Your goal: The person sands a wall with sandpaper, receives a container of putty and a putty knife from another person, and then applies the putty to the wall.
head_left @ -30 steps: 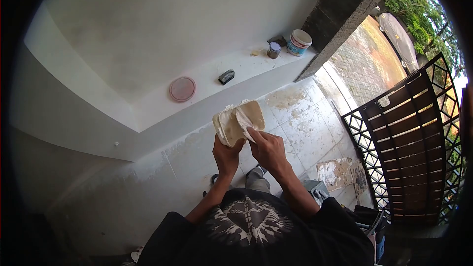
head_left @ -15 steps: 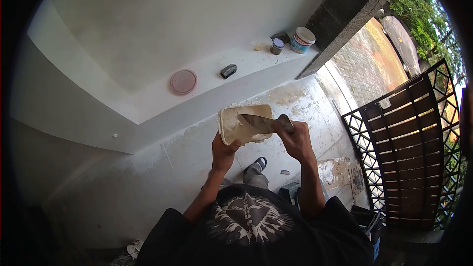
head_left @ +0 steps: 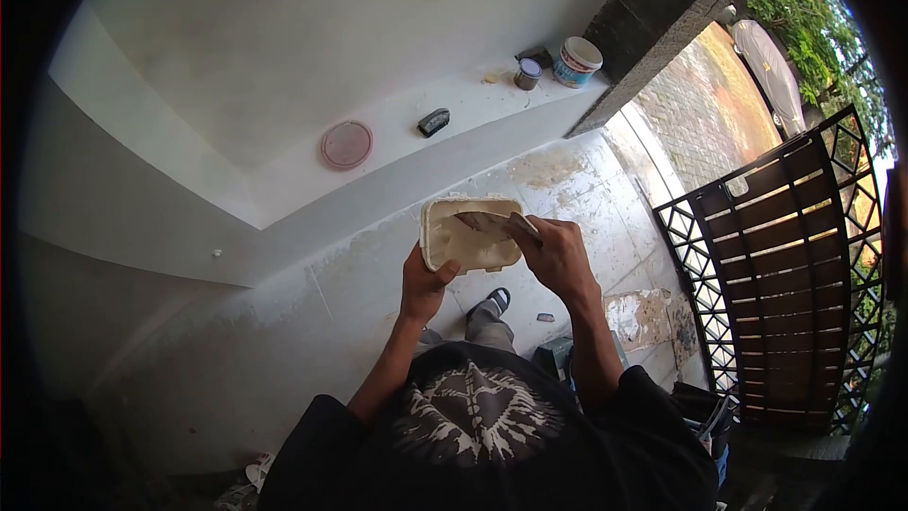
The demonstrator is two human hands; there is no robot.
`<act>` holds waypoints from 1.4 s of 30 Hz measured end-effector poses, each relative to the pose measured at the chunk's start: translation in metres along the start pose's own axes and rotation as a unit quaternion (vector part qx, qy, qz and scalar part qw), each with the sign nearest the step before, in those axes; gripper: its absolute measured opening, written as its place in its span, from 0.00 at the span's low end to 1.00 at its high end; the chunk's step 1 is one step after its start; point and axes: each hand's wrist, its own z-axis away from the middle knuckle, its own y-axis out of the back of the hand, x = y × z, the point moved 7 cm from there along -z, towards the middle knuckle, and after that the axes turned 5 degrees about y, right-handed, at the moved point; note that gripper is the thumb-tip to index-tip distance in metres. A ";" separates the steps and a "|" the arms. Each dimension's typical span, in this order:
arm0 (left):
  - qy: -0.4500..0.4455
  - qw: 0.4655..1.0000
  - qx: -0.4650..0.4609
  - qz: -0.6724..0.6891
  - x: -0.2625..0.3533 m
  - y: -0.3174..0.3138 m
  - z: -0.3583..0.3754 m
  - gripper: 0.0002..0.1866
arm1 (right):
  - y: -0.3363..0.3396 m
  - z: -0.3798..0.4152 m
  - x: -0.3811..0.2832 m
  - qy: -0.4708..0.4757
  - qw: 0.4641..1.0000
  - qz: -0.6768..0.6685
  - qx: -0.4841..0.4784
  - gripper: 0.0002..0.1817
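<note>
Two hands at work, and here we are above the floor (head_left: 355, 274), out past the front edge of the ledge (head_left: 397, 144)! The left hand (head_left: 423, 287) has the pale tub (head_left: 427, 232), closed round its near left corner with the thumb over the rim. The right hand (head_left: 561, 260) comes in from the other side, fingers pinched on a flat scraper (head_left: 489, 224), its blade dipping inside the tub. And look at that tub, tipped so its mouth faces us, whitish paste (head_left: 473, 249) smeared within!

It looks light, I'd say, thin-walled plastic with a little give, so a hard squeeze could bow the sides. The paste seems soft and sticky, and any on the rim would make it slick. The best hold is low on the outer wall, palm beneath, thumb hooked over a corner. The scraper looks thin and stiff, best pinched at its wide end, well off the working edge.

Over on the ledge, a round pinkish lid (head_left: 346, 145), a dark block (head_left: 434, 122), then a small tin (head_left: 528, 76) beside a white bucket (head_left: 577, 63), near the right end.
</note>
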 end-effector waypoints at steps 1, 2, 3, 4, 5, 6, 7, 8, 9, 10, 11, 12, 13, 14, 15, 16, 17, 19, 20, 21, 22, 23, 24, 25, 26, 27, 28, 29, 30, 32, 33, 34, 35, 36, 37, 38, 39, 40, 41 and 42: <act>-0.004 1.000 0.010 -0.005 -0.004 0.002 -0.001 0.36 | 0.002 0.001 -0.001 -0.001 1.000 -0.011 0.005 0.08; -0.008 1.000 0.020 -0.011 -0.002 0.001 -0.002 0.37 | 0.004 0.002 -0.002 0.000 1.000 -0.011 0.005 0.08; -0.008 1.000 0.020 -0.011 -0.001 0.000 -0.001 0.37 | 0.008 0.004 0.003 -0.044 0.999 -0.022 0.007 0.09; 0.000 1.000 0.024 -0.009 -0.001 -0.002 0.001 0.38 | 0.009 0.007 0.009 -0.088 0.996 -0.033 0.009 0.10; 0.008 1.000 0.028 -0.007 -0.001 -0.004 0.002 0.39 | 0.009 0.008 0.008 -0.090 0.995 -0.032 0.008 0.10; 0.010 1.000 0.027 -0.007 -0.002 -0.004 0.002 0.39 | 0.009 0.009 0.011 -0.109 0.992 -0.061 0.019 0.10; -0.005 0.999 0.026 -0.027 -0.002 -0.006 0.001 0.40 | 0.010 0.011 0.013 -0.128 0.987 -0.089 0.031 0.11; -0.020 0.998 0.023 -0.048 0.000 -0.008 0.000 0.40 | 0.009 0.012 0.014 -0.130 0.987 -0.088 0.032 0.11; -0.019 0.998 0.021 -0.047 -0.001 -0.010 -0.001 0.40 | 0.004 0.012 0.017 -0.140 0.987 -0.080 0.017 0.12; -0.025 0.999 0.017 -0.039 -0.001 -0.012 -0.002 0.40 | 0.000 0.014 0.018 -0.152 0.986 -0.073 0.002 0.12; -0.031 0.999 0.013 -0.031 0.000 -0.013 -0.001 0.41 | 0.001 0.013 0.018 -0.161 0.986 -0.052 0.004 0.13; -0.031 0.999 0.013 -0.031 0.000 -0.014 -0.001 0.41 | 0.000 0.014 0.018 -0.161 0.986 -0.052 0.004 0.13; -0.022 0.999 0.017 -0.033 -0.001 -0.014 0.000 0.41 | 0.003 0.014 0.016 -0.146 0.987 -0.055 0.027 0.13; -0.014 0.999 0.020 -0.035 -0.001 -0.014 0.000 0.41 | 0.006 0.014 0.015 -0.130 0.989 -0.058 0.050 0.13; -0.013 0.999 0.020 -0.036 -0.001 -0.014 0.000 0.41 | 0.005 0.015 0.018 -0.131 0.988 -0.059 0.050 0.13; -0.012 0.999 0.017 -0.038 -0.001 -0.014 0.000 0.41 | 0.001 0.016 0.022 -0.133 0.987 -0.076 0.038 0.13; -0.012 0.999 0.013 -0.040 -0.001 -0.014 0.000 0.42 | -0.002 0.017 0.024 -0.135 0.986 -0.093 0.026 0.13; -0.021 0.999 0.012 -0.039 -0.002 -0.013 -0.001 0.42 | -0.003 0.016 0.026 -0.152 0.985 -0.075 0.016 0.12; -0.031 0.999 0.011 -0.039 0.000 -0.013 -0.001 0.41 | -0.005 0.015 0.028 -0.167 0.984 -0.057 0.006 0.12; -0.033 0.999 0.011 -0.038 0.000 -0.013 -0.002 0.41 | -0.005 0.015 0.028 -0.164 0.985 -0.057 0.006 0.12; -0.025 0.999 0.016 -0.034 -0.001 -0.013 -0.001 0.41 | -0.004 0.015 0.026 -0.147 0.986 -0.067 0.028 0.13; -0.016 0.999 0.020 -0.029 -0.002 -0.013 -0.001 0.41 | -0.002 0.014 0.024 -0.131 0.987 -0.078 0.050 0.13; -0.015 0.999 0.020 -0.029 -0.001 -0.013 -0.002 0.41 | -0.003 0.013 0.022 -0.132 0.987 -0.078 0.051 0.13; -0.016 0.999 0.013 -0.028 -0.001 -0.014 -0.001 0.41 | -0.006 0.012 0.021 -0.148 0.986 -0.078 0.025 0.13; -0.017 0.999 0.006 -0.027 -0.001 -0.015 -0.001 0.41 | -0.009 0.012 0.021 -0.163 0.984 -0.077 0.000 0.13; -0.016 0.999 0.006 -0.027 -0.004 -0.014 -0.001 0.41 | -0.008 0.013 0.022 -0.164 0.983 -0.077 0.000 0.13; -0.011 1.000 0.004 -0.013 -0.010 -0.012 -0.002 0.40 | -0.005 0.012 0.022 -0.163 0.984 -0.068 0.016 0.14; -0.007 1.000 0.003 0.001 -0.009 -0.012 -0.004 0.40 | -0.002 0.010 0.022 -0.159 0.985 -0.060 0.032 0.14; -0.009 1.000 0.005 0.001 -0.008 -0.012 -0.004 0.40 | -0.003 0.009 0.021 -0.157 0.985 -0.060 0.031 0.14; 0.005 1.000 0.007 -0.012 -0.009 -0.013 -0.003 0.39 | -0.003 0.010 0.021 -0.156 0.982 -0.095 0.041 0.14; 0.006 1.000 0.007 -0.012 -0.012 -0.012 -0.004 0.39 | -0.003 0.009 0.021 -0.157 0.982 -0.095 0.041 0.14; -0.005 1.000 0.005 -0.005 -0.015 -0.011 -0.005 0.39 | -0.005 0.009 0.022 -0.167 0.983 -0.068 0.023 0.14; -0.016 1.000 0.005 0.002 -0.012 -0.012 -0.005 0.38 | -0.007 0.008 0.023 -0.176 0.983 -0.041 0.004 0.14; -0.019 1.000 0.006 0.003 -0.011 -0.013 -0.004 0.38 | -0.007 0.008 0.021 -0.173 0.984 -0.041 0.003 0.14; -0.008 1.000 0.015 -0.017 -0.010 -0.012 -0.004 0.38 | -0.004 0.007 0.017 -0.152 0.987 -0.052 0.027 0.14; 0.005 0.999 0.023 -0.038 -0.009 -0.011 -0.004 0.38 | -0.003 0.006 0.013 -0.132 0.988 -0.065 0.052 0.14; 0.005 0.999 0.024 -0.039 -0.010 -0.010 -0.005 0.38 | -0.004 0.004 0.014 -0.132 0.988 -0.066 0.051 0.14; 0.003 0.999 0.020 -0.025 -0.012 -0.009 -0.006 0.38 | -0.010 0.004 0.018 -0.157 0.986 -0.056 0.016 0.14; 0.002 1.000 0.016 -0.012 -0.014 -0.010 -0.005 0.37 | -0.015 0.007 0.022 -0.182 0.982 -0.045 -0.019 0.14; 0.003 1.000 0.014 -0.012 -0.015 -0.010 -0.004 0.37 | -0.014 0.009 0.021 -0.184 0.982 -0.045 -0.018 0.14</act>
